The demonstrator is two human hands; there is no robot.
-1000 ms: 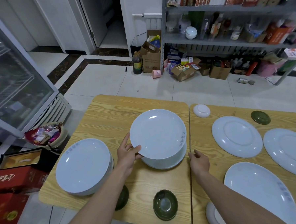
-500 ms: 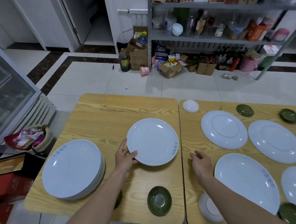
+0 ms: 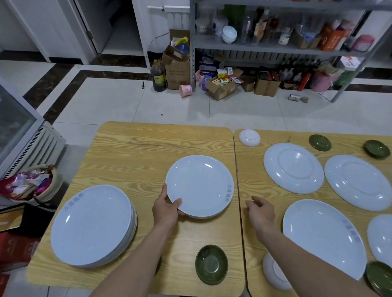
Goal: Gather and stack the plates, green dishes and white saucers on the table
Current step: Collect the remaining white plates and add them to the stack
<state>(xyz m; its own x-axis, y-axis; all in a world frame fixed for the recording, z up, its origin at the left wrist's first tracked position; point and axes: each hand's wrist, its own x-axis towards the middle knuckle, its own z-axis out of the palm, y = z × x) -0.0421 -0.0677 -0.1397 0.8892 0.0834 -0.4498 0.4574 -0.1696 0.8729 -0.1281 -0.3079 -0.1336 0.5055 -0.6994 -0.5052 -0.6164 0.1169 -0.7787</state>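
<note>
Plate (image 3: pixel 200 184) has dropped flat onto the small pile (image 3: pixel 205 216) by the left table's (image 3: pixel 133 149) right edge since a second ago. Left hand (image 3: pixel 167 210) pinches its near rim, thumb on top. Right hand (image 3: pixel 260 210) hangs loose and empty. A sloppy release could drag it off-centre.

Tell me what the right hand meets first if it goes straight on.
Likely the right rim of the plate stack the left hand grips; only bare table lies between, though height is unclear.

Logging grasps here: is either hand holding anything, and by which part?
The left hand grips the middle white plate by its near left rim. The right hand holds nothing.
</note>
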